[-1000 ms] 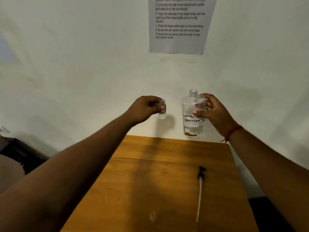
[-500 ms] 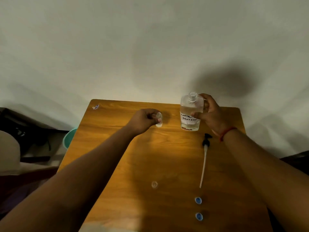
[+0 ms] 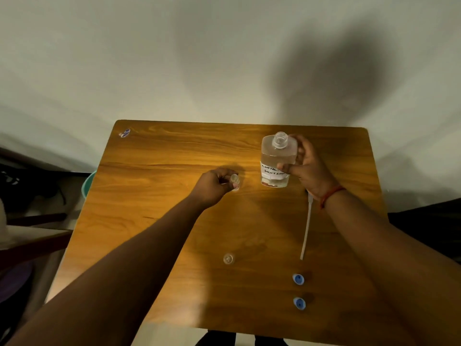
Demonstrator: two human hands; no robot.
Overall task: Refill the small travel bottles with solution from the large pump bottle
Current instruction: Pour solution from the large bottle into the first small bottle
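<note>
My right hand (image 3: 308, 168) grips the large clear bottle (image 3: 277, 156), uncapped, with a white handwritten label and a little liquid in it, upright over the wooden table (image 3: 154, 171). My left hand (image 3: 215, 184) pinches a small clear travel bottle (image 3: 235, 181), open at the top, just left of the large bottle. A second small clear bottle (image 3: 228, 258) stands alone nearer to me. The pump head with its long white tube (image 3: 305, 233) lies on the table under my right wrist. Two blue caps (image 3: 298, 279) (image 3: 299, 303) lie near the front right.
A small blue and white object (image 3: 124, 133) lies at the table's far left corner. A teal bowl or bin (image 3: 87, 186) sits beyond the table's left edge, beside dark clutter. A pale wall stands right behind the table.
The view has tilted down from the wall to the table. Both hands have lowered, with the small bottle and the large bottle now near the tabletop.
</note>
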